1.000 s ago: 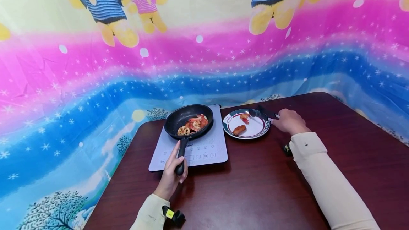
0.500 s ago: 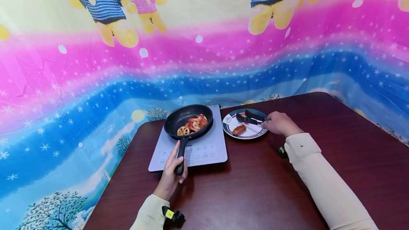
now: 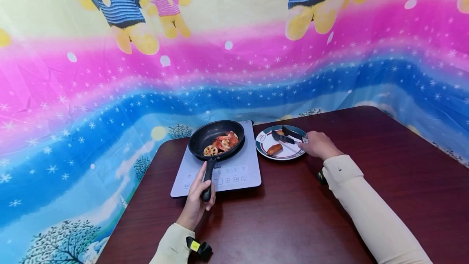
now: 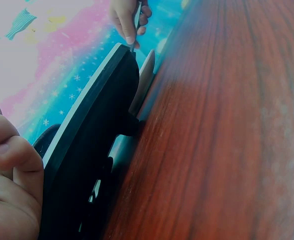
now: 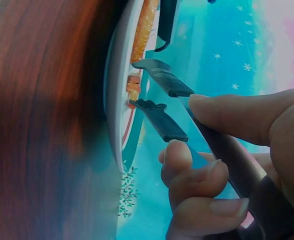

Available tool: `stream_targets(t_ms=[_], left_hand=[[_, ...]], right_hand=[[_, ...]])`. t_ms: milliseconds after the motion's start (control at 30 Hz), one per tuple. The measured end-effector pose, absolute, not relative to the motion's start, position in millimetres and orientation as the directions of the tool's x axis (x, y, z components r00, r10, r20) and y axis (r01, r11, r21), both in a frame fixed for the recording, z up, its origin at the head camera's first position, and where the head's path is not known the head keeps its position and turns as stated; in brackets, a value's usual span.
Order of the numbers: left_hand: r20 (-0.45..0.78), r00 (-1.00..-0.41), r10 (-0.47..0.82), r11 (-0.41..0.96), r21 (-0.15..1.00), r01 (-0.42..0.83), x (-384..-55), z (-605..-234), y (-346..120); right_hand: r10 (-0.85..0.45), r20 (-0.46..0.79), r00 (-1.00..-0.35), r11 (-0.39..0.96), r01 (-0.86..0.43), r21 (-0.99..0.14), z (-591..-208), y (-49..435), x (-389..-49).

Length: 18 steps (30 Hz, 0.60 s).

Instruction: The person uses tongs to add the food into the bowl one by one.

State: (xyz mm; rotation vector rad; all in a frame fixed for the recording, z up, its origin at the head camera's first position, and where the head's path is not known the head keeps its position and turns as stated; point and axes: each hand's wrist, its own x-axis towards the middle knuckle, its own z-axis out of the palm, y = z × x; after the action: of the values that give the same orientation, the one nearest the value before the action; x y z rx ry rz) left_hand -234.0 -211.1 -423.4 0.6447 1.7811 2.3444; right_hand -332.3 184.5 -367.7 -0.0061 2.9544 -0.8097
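My left hand (image 3: 196,205) grips the handle (image 3: 208,180) of a black frying pan (image 3: 200,135), forefinger stretched along it. Inside the pan lie a lotus root slice (image 3: 210,150) and reddish pieces that look like shrimp (image 3: 229,139). My right hand (image 3: 321,145) holds black-tipped tongs (image 3: 287,137) over a white plate (image 3: 289,153) with a green and red rim. The tong tips stand apart on either side of a small reddish food piece (image 5: 133,91), as the right wrist view shows. A longer browned piece (image 3: 275,149) lies nearer me on the plate.
The pan stands on a white induction cooker (image 3: 236,180), left of the plate. Both are on a dark red-brown wooden table (image 3: 286,215). Behind the table hangs a printed cloth (image 3: 227,68) with bears and snowflakes.
My right hand has moved left, bringing the tongs from the plate's right rim over the small food piece, and then hardly moved. My left hand and the pan have stayed put.
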Motion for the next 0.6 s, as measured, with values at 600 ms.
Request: stream_targets(t_ms=[600], left_hand=[[0.256, -0.902, 0.347, -0.299, 0.942, 0.153, -233.5, -422.5, -210.1]], right_hand=[[-0.024, -0.106, -0.994, 0.866, 0.032, -0.498, -380.6, 176.5, -338.9]])
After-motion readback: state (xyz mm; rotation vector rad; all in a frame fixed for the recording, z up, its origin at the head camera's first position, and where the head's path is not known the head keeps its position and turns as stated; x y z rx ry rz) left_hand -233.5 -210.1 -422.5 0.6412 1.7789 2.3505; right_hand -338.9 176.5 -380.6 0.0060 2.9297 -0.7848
